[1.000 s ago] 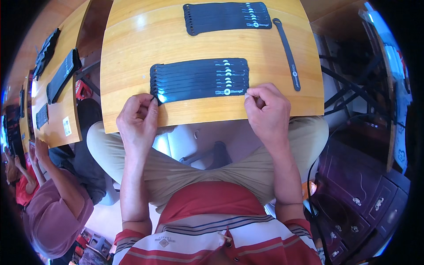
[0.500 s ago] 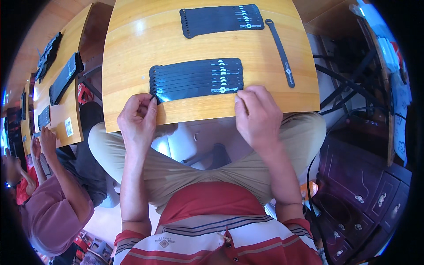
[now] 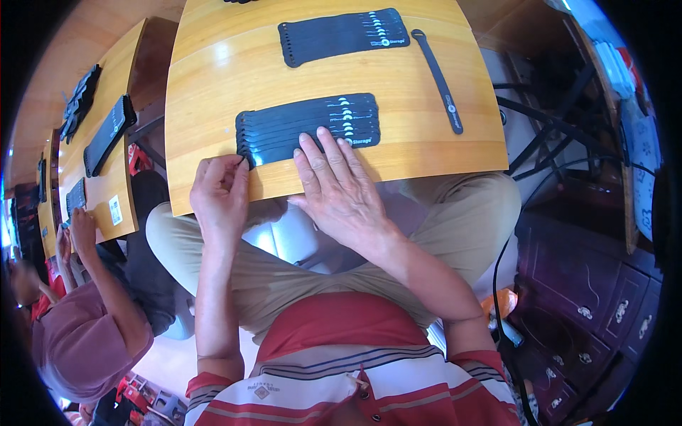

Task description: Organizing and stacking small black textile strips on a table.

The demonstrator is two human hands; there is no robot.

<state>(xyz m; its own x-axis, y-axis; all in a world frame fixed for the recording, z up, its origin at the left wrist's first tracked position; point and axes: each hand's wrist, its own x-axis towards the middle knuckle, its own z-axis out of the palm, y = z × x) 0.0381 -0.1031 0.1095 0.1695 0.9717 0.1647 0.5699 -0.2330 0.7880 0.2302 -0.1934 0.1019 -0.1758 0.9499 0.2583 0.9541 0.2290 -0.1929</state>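
Your right hand (image 3: 339, 186) lies flat, fingers spread apart, with the fingertips pressing on the near row of black straps (image 3: 309, 128); it grips nothing. Your left hand (image 3: 222, 193) sits at the row's left end, thumb and forefinger pinched together on the corner of the end strap.

The row lies just far of both hands, its long axis running left to right and tilted slightly, the right end farther from you. Your left hand is nearer the looped ends; your right covers the middle, and the printed right ends lie beyond its fingertips.

The row sits close to the near edge of the wooden table (image 3: 213, 85), so little room is left toward you. Bare wood opens on the left and in the gap toward the far row of straps (image 3: 341, 35). 1 single strap (image 3: 438, 79) lies to the right, running near to far. A co-worker's hand (image 3: 82, 226) rests at the next table on the left.
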